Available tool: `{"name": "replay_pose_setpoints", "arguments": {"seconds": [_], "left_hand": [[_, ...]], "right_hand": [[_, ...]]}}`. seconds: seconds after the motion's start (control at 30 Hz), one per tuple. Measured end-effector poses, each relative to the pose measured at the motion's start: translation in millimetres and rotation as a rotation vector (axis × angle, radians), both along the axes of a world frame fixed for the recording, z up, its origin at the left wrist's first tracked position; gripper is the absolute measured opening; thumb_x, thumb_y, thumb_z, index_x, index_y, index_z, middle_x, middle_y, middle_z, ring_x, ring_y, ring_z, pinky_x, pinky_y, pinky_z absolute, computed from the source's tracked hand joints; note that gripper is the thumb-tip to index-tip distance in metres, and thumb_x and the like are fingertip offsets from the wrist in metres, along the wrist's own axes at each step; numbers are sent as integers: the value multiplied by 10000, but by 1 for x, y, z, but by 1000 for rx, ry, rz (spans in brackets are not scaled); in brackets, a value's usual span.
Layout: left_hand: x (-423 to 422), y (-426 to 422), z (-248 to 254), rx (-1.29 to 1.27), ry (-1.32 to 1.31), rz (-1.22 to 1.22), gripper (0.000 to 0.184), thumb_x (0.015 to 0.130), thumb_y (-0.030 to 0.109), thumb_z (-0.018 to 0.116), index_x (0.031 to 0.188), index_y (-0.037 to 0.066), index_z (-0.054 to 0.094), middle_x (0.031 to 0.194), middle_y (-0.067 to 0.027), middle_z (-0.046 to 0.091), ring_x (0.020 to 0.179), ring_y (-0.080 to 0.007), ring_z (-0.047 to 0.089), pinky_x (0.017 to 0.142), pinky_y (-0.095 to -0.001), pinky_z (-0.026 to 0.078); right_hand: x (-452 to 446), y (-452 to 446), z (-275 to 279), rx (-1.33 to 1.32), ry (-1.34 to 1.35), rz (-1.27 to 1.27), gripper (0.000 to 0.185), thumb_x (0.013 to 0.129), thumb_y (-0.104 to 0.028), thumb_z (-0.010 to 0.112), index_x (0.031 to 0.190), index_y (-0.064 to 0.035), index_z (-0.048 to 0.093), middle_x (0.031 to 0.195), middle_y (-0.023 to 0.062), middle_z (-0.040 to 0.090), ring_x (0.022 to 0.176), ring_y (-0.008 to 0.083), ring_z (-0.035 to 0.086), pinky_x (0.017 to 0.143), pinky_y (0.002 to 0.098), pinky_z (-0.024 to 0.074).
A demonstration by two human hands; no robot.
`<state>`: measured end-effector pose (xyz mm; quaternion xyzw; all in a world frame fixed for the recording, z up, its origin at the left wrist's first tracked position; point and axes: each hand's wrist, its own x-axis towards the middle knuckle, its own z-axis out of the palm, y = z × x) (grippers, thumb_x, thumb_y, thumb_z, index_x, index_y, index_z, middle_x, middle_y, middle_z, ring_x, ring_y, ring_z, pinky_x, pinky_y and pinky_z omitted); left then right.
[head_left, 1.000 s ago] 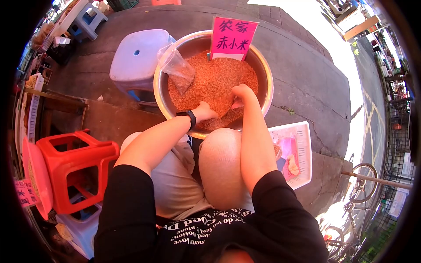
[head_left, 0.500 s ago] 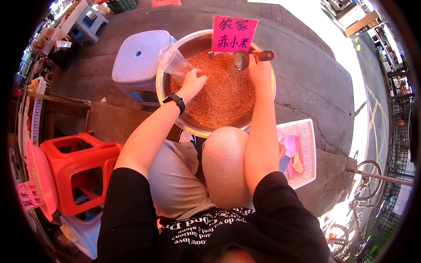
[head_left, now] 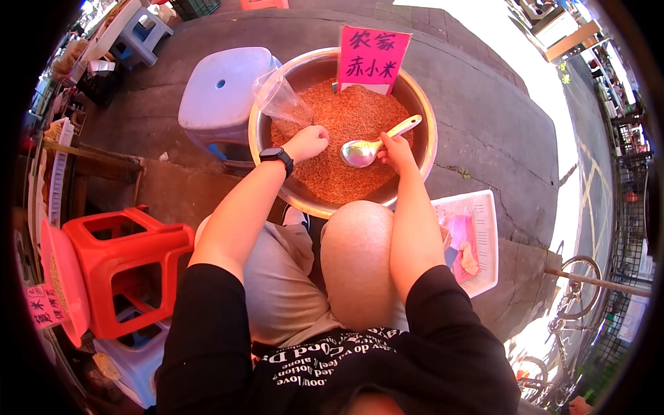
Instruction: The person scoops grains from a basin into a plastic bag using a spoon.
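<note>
Right hand (head_left: 395, 153) clasping shiny silver spoon (head_left: 363, 151), left hand (head_left: 307, 143) curled, hold unclear, reddish grains (head_left: 346, 114).

1) Grey paved ground (head_left: 484, 104), seamed and cracked, spreads across the middle of the frame, mostly in shade
2) Hard sunlight bleaches a strip of pavement (head_left: 565, 149) down the right side
3) Pale blue stool (head_left: 235, 100) left of upper centre; grey-blue stool (head_left: 143, 38) at upper left
4) Red stool (head_left: 124, 256) at lower left
5) Bicycle (head_left: 557, 324) at lower right, near dark wire mesh (head_left: 628, 207) along the right edge
</note>
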<state>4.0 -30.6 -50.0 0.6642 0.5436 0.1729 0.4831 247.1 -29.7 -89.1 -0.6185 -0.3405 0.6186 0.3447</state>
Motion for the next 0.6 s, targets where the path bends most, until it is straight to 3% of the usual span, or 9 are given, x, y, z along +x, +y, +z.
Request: {"name": "replay_pose_setpoints", "arguments": {"seconds": [0.13, 0.17, 0.4, 0.5, 0.6], "left_hand": [[7, -6, 0, 97, 16, -14, 190, 710, 101, 467, 847, -13, 534, 823, -141, 567, 789, -221, 542, 703, -312, 419], [9, -7, 1, 112, -1, -9, 186, 713, 89, 458, 849, -13, 531, 822, -141, 566, 790, -223, 541, 706, -314, 418], [24, 0, -16, 402, -217, 131, 222, 713, -1, 384, 883, -42, 521, 807, -165, 557, 794, -247, 536, 720, -314, 417], [25, 4, -23, 393, -111, 67, 279, 701, -6, 393, 947, -58, 514, 854, -177, 546, 836, -261, 524, 748, -309, 411], [22, 6, -14, -82, -237, -61, 321, 694, -10, 398, 991, -57, 508, 868, -176, 543, 835, -257, 527, 755, -313, 411]], "right_hand": [[-5, -5, -10, -186, 173, 49, 192, 828, -255, 494, 880, -72, 467, 681, 52, 558, 476, 109, 506, 407, 213, 406], [-3, -5, -12, -185, 205, 76, 225, 818, -250, 498, 895, -42, 458, 676, 55, 531, 516, 120, 518, 448, 221, 435], [-6, -5, -7, -224, 191, 207, 184, 832, -264, 489, 864, -83, 484, 663, 30, 542, 511, 93, 509, 454, 193, 426], [-7, -6, -4, -201, 217, 220, 195, 831, -266, 491, 884, -79, 492, 680, 28, 540, 519, 92, 507, 466, 191, 431], [-7, -6, -6, -163, 234, 197, 205, 828, -267, 497, 906, -77, 495, 704, 32, 541, 526, 94, 506, 476, 196, 436]]}}
